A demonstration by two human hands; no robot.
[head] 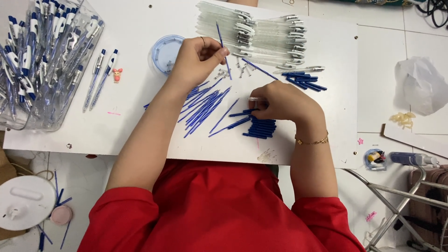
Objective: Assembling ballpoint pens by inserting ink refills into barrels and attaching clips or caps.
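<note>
Left hand (196, 58): fingers pinched on one thin blue refill (222, 46), held upright above the white tabletop (130, 93). Right hand (284, 101): fingertips closed on a clear pen barrel (254, 99), just over a stack of blue caps (261, 128). Between the hands: loose blue refills (205, 107). Beyond: clear barrels in rows (261, 32), small springs (235, 71).

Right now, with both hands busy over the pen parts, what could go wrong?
1. The left hand pinches one thin blue refill upright; it could slip or bend.
2. The small metal springs lie loose near that hand, and a sweep might scatter them.
3. The right hand works over the stack of blue grips; a nudge could roll some toward the near edge of the white board.
</note>
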